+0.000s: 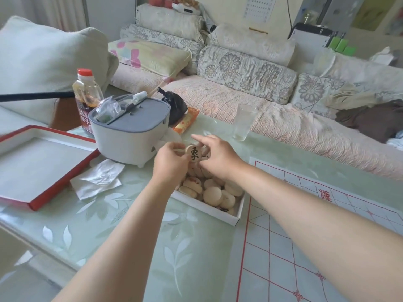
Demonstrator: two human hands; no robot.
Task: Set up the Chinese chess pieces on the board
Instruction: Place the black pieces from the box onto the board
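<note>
A white box (pixel 226 216) full of several round wooden chess pieces (pixel 212 195) lies on the glass table, left of the paper board (pixel 283 247) with red grid lines. No pieces stand on the board. My left hand (pixel 169 163) holds up a wooden piece with a black character (pixel 193 153) above the far end of the box. My right hand (pixel 218 154) is beside it, fingers curled on another piece (pixel 206 154), mostly hidden behind the first.
A red-edged box lid (pixel 32 168) lies at the left. A grey-topped white container (pixel 130 129), a sauce bottle (pixel 86 94), a black bag (pixel 175 105), crumpled tissue (pixel 98 179) and an empty glass (pixel 243 123) stand behind the box. A cushioned sofa (pixel 239 101) runs along the table's far side.
</note>
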